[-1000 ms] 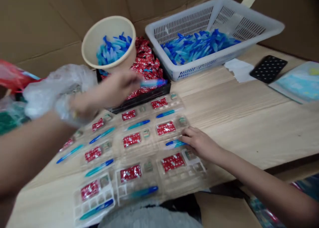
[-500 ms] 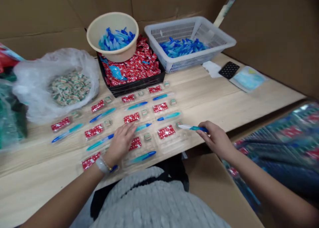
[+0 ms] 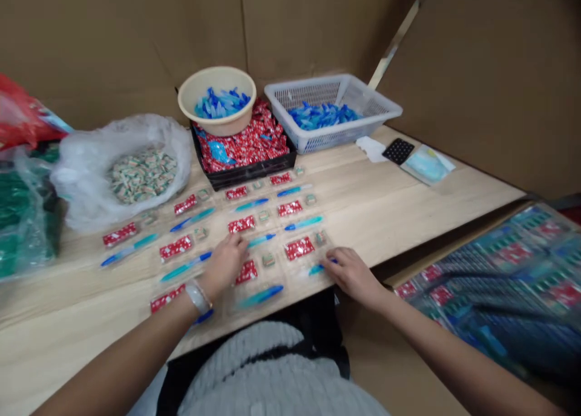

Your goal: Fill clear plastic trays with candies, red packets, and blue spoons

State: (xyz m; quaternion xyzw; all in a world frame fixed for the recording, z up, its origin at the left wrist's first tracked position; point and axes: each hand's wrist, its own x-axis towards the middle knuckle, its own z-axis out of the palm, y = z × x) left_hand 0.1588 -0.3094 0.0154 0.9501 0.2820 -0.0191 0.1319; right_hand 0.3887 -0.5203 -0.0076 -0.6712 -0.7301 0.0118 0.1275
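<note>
My right hand (image 3: 351, 274) pinches a blue pen-shaped piece (image 3: 318, 269), low over the front part of a clear plastic tray at the table's near edge. In that tray lie a red patterned packet (image 3: 299, 247) and a small wrapped greenish piece (image 3: 320, 238). My left hand (image 3: 224, 263) rests palm down among the trays with its fingers loosely bent and nothing seen in them. Close to its fingertips are a red packet (image 3: 241, 224) and another blue pen-shaped piece (image 3: 261, 240). Several similar filled trays stand in rows around it.
Behind the rows, a cream bowl (image 3: 186, 104) of blue pieces sits on a black box (image 3: 254, 172) of red packets. A white basket (image 3: 324, 143) is beside it. To the left lies a plastic bag (image 3: 86, 186) of small wrapped pieces. Stacked filled packs (image 3: 512, 277) are at right.
My right hand has moved left and down, bringing the blue pen-shaped piece to the tray. My left hand has stayed nearly in place, its fingers more bent. The view has tilted up slightly.
</note>
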